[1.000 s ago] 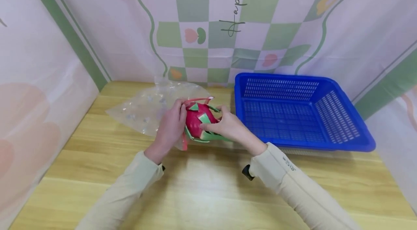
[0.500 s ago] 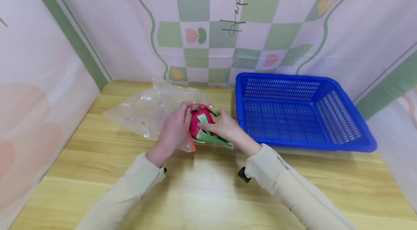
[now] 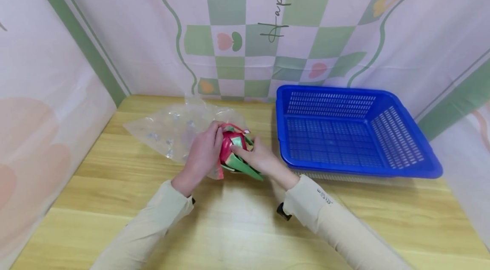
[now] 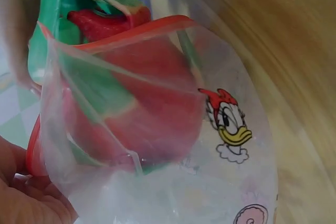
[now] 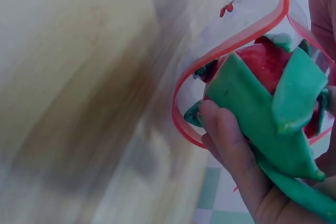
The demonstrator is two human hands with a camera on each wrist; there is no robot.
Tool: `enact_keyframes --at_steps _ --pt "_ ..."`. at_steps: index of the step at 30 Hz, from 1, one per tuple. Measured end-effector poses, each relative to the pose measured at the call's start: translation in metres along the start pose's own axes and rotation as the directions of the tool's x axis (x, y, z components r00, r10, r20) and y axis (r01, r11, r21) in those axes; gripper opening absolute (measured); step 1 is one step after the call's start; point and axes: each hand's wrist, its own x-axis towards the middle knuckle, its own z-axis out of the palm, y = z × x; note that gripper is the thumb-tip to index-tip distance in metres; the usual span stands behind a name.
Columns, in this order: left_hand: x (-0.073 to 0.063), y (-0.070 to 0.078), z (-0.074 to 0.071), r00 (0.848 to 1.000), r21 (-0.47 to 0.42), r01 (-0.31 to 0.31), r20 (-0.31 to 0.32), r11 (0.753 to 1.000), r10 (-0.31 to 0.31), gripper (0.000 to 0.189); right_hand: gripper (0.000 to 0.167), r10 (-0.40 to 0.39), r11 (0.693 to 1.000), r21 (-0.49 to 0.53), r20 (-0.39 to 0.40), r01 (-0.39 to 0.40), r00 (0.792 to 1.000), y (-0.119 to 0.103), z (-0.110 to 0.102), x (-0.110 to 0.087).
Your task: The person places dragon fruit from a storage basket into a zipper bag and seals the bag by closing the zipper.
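A model dragon fruit (image 3: 227,146), red with green scales, sits partly inside a clear zip bag (image 3: 164,129) with a red rim (image 5: 247,34). My right hand (image 3: 264,160) grips the fruit by its leafy end, fingers and thumb around the green scales (image 5: 247,103). At the bag's mouth, my left hand (image 3: 203,147) pinches the rim between thumb and fingers. Through the film in the left wrist view, much of the red body shows inside, while the leafy end sticks out. A cartoon duck (image 4: 228,121) is printed on the bag.
To the right stands a blue slotted basket (image 3: 283,142) on the wooden table (image 3: 237,227). Behind the table hangs a cloth (image 3: 229,6) with green checks, and more cloth (image 3: 46,91) closes off the left side.
My right hand has moved left toward my left hand, bringing the dragon fruit deeper into the bag's mouth. The leafy end has tilted toward me. The basket stays in place.
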Motion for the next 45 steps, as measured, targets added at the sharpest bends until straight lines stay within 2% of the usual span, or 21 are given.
enact_keyframes --at_steps 6,11,17,21,28,35,40,45 --pt "0.0 -0.005 0.003 1.0 0.031 0.014 0.017 0.999 -0.014 0.028 0.076 0.037 0.999 0.016 0.048 -0.038 0.998 0.004 0.001 0.002" --pt "0.001 -0.006 0.003 1.0 0.023 0.006 0.016 1.0 -0.007 0.027 0.083 0.029 0.997 0.067 0.078 -0.034 0.997 0.008 -0.001 0.004" --pt "0.002 -0.011 0.004 1.0 0.013 -0.008 -0.007 1.0 0.008 0.027 0.097 -0.043 0.999 0.033 0.107 0.039 0.993 0.009 0.001 0.001" --pt "0.002 -0.016 0.004 1.0 0.013 -0.016 -0.024 1.0 0.016 0.028 0.097 -0.091 0.996 0.008 0.117 0.091 0.989 0.01 0.0 -0.001" --pt "0.001 -0.018 -0.001 0.999 -0.13 0.023 -0.034 0.991 -0.028 0.027 0.094 -0.112 0.994 0.016 0.055 0.111 0.992 0.008 -0.007 -0.011" --pt "0.002 -0.013 -0.01 0.996 -0.175 0.022 -0.08 0.984 -0.037 0.022 0.092 -0.234 0.969 -0.084 -0.017 0.232 0.972 -0.004 -0.015 -0.019" --pt "0.002 -0.01 -0.009 0.995 -0.176 -0.005 -0.095 0.984 -0.012 0.02 0.09 -0.255 0.962 -0.114 -0.041 0.249 0.966 -0.008 -0.016 -0.019" --pt "0.001 -0.008 -0.005 0.987 -0.131 -0.084 -0.15 0.988 0.064 0.017 0.09 -0.254 0.964 -0.086 -0.037 0.25 0.966 -0.008 -0.014 -0.017"
